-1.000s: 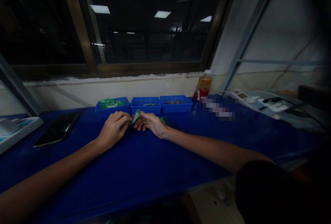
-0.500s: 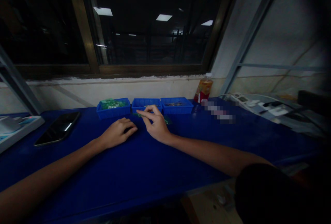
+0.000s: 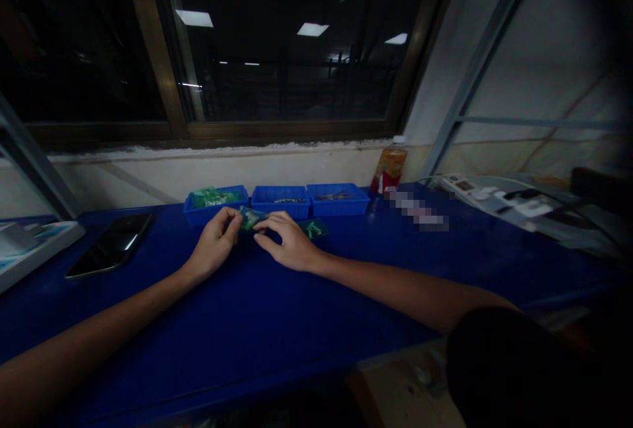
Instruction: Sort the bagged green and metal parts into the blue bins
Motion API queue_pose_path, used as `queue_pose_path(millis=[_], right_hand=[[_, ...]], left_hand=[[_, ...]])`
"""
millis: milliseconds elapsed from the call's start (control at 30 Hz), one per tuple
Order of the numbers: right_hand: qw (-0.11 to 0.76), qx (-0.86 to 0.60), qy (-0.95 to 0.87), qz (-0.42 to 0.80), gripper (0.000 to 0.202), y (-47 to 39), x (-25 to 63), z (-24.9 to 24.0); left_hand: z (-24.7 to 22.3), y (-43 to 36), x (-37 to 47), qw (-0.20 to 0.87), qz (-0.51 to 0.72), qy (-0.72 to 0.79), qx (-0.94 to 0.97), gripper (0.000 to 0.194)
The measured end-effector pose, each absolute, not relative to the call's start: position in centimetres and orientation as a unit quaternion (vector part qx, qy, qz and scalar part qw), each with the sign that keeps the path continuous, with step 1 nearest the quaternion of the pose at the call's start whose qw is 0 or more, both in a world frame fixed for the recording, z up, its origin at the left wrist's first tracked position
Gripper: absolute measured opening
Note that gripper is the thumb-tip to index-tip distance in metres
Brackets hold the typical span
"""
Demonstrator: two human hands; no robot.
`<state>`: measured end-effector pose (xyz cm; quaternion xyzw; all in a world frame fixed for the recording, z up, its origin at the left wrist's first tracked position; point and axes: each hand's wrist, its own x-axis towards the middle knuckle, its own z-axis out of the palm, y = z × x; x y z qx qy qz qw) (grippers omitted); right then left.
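A small green plastic bag (image 3: 250, 218) with pale pieces visible inside is held above the table. My left hand (image 3: 216, 242) pinches its left side between thumb and fingers. On the other side, my right hand (image 3: 287, 241) has its fingers curled at the bag's right edge, which they partly cover. Another green bag (image 3: 313, 228) lies flat on the table just beyond my right hand. Behind my hands stand three blue bins: the left bin (image 3: 196, 218) holds green bags, while the middle bin (image 3: 281, 208) and the right bin (image 3: 338, 207) contain small thin metal-looking pieces.
A phone (image 3: 109, 244) and a white power strip (image 3: 39, 243) rest at the left of the blue table (image 3: 257, 336). A drink bottle (image 3: 389, 169) stands by the wall. Chargers and cables (image 3: 519, 207) lie at the right, below a metal frame (image 3: 475, 65).
The small green bag now shows between my hands. My left hand has risen and closed on it; my right hand has lowered and curled its fingers toward the bag.
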<state>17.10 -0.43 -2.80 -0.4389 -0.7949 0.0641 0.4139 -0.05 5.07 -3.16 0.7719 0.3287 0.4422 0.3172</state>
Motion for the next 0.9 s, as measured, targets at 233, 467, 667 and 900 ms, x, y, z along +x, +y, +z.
queue_pose_path(millis=[233, 467, 667, 900], right_hand=[[0.386, -0.463, -0.747, 0.279, 0.048, 0.3, 17.5, -2.9], [0.371, -0.417, -0.828, 0.042, 0.029, -0.2, 17.3, -3.0], [0.412, -0.35, -0.84, -0.048, 0.033, -1.1, 17.3, -2.9], [0.394, -0.309, -0.86, -0.102, 0.035, -1.4, 17.3, -2.5]], left_hand=[[-2.9, 3.0, 0.1, 0.047, 0.242, 0.183, 0.952, 0.016], [-2.6, 3.0, 0.2, -0.004, 0.194, 0.207, 0.959, 0.028], [-2.8, 3.5, 0.2, 0.062, 0.206, 0.226, 0.95, 0.033], [-2.6, 4.2, -0.6, 0.27, 0.268, 0.215, 0.899, 0.036]])
